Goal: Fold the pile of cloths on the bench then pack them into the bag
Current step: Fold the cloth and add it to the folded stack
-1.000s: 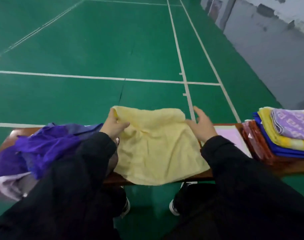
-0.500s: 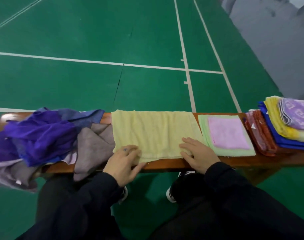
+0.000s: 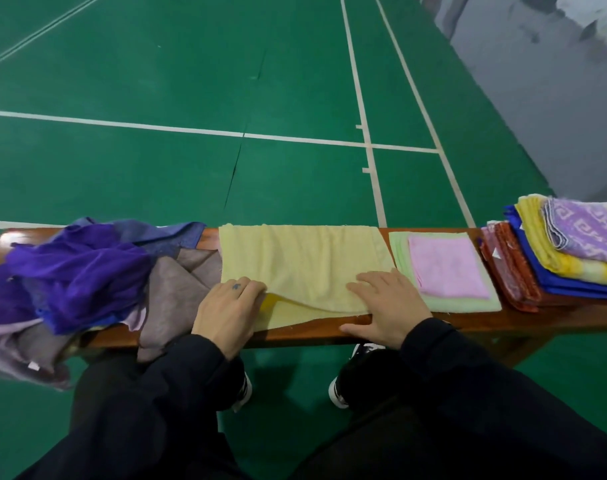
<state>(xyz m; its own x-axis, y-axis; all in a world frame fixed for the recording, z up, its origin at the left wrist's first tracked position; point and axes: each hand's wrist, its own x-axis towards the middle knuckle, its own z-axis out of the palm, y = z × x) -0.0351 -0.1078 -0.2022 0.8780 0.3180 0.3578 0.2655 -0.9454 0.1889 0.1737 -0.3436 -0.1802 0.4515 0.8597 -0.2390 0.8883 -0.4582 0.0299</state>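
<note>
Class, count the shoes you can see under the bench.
2: one shoe below the left hand, one shoe below the right hand. The legs hide most of each.

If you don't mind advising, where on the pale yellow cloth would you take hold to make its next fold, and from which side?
Probably at the two near corners, from the person's side of the bench. The yellow cloth lies flat, folded once, its near edges loose and lifted slightly between the left hand and right hand, so fingers can slip under there. The far edge is the closed fold.
</note>
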